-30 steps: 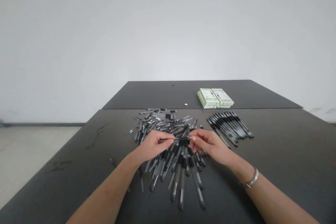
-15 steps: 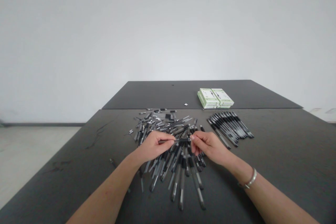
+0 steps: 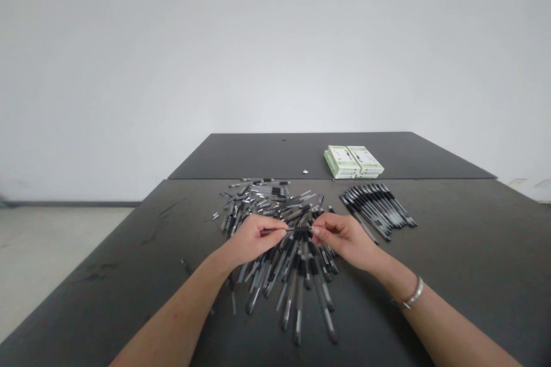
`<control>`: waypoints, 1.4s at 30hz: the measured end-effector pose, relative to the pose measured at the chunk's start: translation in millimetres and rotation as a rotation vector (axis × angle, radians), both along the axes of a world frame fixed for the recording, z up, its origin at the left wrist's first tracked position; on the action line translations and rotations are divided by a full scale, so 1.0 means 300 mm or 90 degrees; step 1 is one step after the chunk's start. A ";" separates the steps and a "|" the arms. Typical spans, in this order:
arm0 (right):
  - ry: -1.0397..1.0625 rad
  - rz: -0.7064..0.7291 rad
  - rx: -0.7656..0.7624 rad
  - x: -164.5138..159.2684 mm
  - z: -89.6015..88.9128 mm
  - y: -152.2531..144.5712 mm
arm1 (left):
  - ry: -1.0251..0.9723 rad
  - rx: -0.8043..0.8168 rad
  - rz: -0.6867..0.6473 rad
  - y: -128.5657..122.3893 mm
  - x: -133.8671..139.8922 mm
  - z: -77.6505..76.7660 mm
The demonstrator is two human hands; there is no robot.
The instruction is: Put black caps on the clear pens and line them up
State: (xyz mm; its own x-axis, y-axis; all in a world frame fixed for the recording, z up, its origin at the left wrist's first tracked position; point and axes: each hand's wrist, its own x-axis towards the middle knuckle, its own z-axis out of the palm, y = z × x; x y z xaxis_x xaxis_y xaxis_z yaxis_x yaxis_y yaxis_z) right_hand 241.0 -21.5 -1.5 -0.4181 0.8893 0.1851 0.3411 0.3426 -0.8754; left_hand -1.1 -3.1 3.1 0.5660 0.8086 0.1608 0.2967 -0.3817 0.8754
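Observation:
A pen [image 3: 302, 229] with a black grip is held level between my two hands, above a heap of loose pen parts [image 3: 262, 200]. My left hand [image 3: 253, 238] is closed, pinching the pen's left part between thumb and fingers. The thumb and fingertips of my right hand [image 3: 342, 239] are closed on its right end, which they partly cover. Clear pen barrels with black grips [image 3: 299, 298] fan out on the table below and toward me.
To the right lies a neat row of pens [image 3: 376, 209]. White-and-green boxes [image 3: 353, 161] are stacked on the far table, with small white pieces [image 3: 305, 171] to their left. A single part [image 3: 185, 266] lies by my left forearm.
Both hands hold the same pen in nearly the same place. The fingers of my right hand have shifted slightly at its right end.

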 end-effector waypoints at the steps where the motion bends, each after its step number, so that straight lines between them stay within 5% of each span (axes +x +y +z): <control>1: -0.009 0.009 -0.005 -0.002 0.005 -0.001 | 0.003 0.002 0.000 -0.003 0.002 0.006; 9: 0.004 0.030 -0.050 -0.006 0.019 -0.011 | -0.004 -0.017 -0.001 -0.005 0.003 0.009; 17: -0.023 0.003 0.013 0.005 -0.010 0.000 | 0.004 0.001 -0.005 -0.003 0.000 0.003; 27: 0.043 -0.005 -0.096 -0.011 -0.034 0.003 | 0.053 0.070 -0.012 -0.001 -0.002 0.007; 36: 0.095 -0.009 -0.115 -0.018 -0.014 0.004 | 0.032 0.023 0.006 0.002 -0.003 0.000; 39: 0.139 -0.078 -0.091 0.011 -0.026 0.040 | 0.031 0.015 0.076 0.009 -0.001 -0.001; 42: 0.091 -0.244 -0.036 0.061 -0.062 0.093 | 0.032 0.035 0.165 0.021 -0.004 -0.006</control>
